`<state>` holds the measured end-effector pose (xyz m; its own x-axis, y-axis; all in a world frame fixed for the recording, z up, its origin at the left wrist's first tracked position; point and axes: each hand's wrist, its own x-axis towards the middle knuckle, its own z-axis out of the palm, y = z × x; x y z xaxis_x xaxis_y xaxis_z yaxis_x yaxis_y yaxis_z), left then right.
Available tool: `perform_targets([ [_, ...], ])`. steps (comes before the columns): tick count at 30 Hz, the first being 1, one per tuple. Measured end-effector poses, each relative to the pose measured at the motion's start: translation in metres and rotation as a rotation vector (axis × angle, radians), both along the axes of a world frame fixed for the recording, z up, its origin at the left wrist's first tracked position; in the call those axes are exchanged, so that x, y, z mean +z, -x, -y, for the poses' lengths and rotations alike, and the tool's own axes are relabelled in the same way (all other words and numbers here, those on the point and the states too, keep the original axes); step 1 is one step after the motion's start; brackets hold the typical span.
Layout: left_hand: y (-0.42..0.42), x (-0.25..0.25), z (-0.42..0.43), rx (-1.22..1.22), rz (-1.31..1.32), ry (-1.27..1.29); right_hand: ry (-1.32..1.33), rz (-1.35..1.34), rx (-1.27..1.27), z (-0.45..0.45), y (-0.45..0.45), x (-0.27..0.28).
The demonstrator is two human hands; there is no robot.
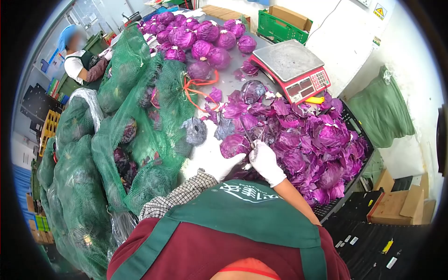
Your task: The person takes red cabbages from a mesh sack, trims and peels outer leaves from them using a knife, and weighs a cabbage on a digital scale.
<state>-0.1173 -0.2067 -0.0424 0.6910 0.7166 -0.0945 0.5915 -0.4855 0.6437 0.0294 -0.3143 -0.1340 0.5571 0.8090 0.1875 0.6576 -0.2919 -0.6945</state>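
Close to my body, a purple cabbage (234, 146) rests on the table between my gloved hands. My left hand (220, 165) lies against its near left side, thumb apart from the fingers. My right hand (263, 158), also in a white glove, is closed around a knife (246, 130) whose thin dark blade points up and away over the cabbage. A dull bluish cabbage (194, 131) sits left of it. Loose purple leaves (298, 154) are heaped to the right of my right hand.
Green mesh sacks (140, 154) of cabbages fill the left side. Peeled cabbages (207, 31) are piled at the back. A red scale (289, 56) stands back right, beside a green crate (275, 28). Another person (81, 60) works at far left.
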Motion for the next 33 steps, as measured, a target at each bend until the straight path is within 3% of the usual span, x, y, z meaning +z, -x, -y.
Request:
perform_targets([
  [2,0.002,-0.001,-0.004,-0.046,0.005,0.041,-0.134,-0.024,-0.033,-0.005,-0.025,-0.039],
  [3,0.006,-0.008,-0.007,-0.035,0.137,0.181,-0.162,0.006,-0.051,-0.006,-0.039,-0.052],
  [5,0.013,-0.026,-0.019,-0.045,0.39,0.452,-0.119,-0.366,-0.251,0.003,-0.048,0.01],
  [6,0.016,-0.033,-0.025,-0.057,0.509,0.595,-0.199,0.177,-0.258,0.009,-0.054,0.023],
  [9,0.014,-0.048,-0.032,-0.064,0.775,0.883,-0.378,-0.317,-0.011,0.019,-0.032,0.078],
  [11,0.01,-0.041,-0.039,-0.02,0.629,0.719,-0.209,-0.274,0.132,0.018,-0.006,0.09],
  [12,0.012,-0.024,-0.032,0.041,0.654,0.884,-0.23,-0.339,0.179,0.016,0.002,0.084],
  [13,0.01,0.0,-0.022,0.105,0.676,1.048,-0.031,-0.182,0.165,0.017,0.01,0.108],
  [16,0.007,-0.019,-0.022,0.04,0.721,0.597,-0.217,-0.412,0.168,0.009,0.01,0.068],
  [18,0.007,-0.032,-0.023,0.022,0.756,0.604,-0.318,-0.484,0.18,0.011,0.009,0.061],
  [19,0.006,-0.033,-0.022,0.013,0.773,0.608,-0.226,-0.289,0.177,0.012,0.009,0.07],
  [21,0.006,-0.031,-0.017,0.014,0.824,0.754,-0.036,0.096,0.167,0.017,0.012,0.094],
  [25,0.01,0.006,-0.001,0.075,0.845,1.069,-0.3,0.136,-0.062,0.012,-0.004,0.072],
  [26,0.012,0.009,0.0,0.085,0.85,1.172,-0.261,0.18,-0.178,0.006,-0.017,0.065],
  [29,0.018,0.008,-0.003,0.046,0.887,1.41,-0.066,0.167,-0.331,0.012,-0.067,0.034],
  [31,0.013,0.021,-0.009,0.047,0.896,1.322,-0.35,-0.328,-0.147,0.022,-0.058,0.044],
  [32,0.015,0.022,-0.006,0.063,0.891,1.293,-0.409,-0.666,0.007,0.028,-0.037,0.077],
  [33,0.017,0.018,-0.008,0.105,0.792,1.32,-0.296,-0.31,0.137,0.031,-0.025,0.098],
])
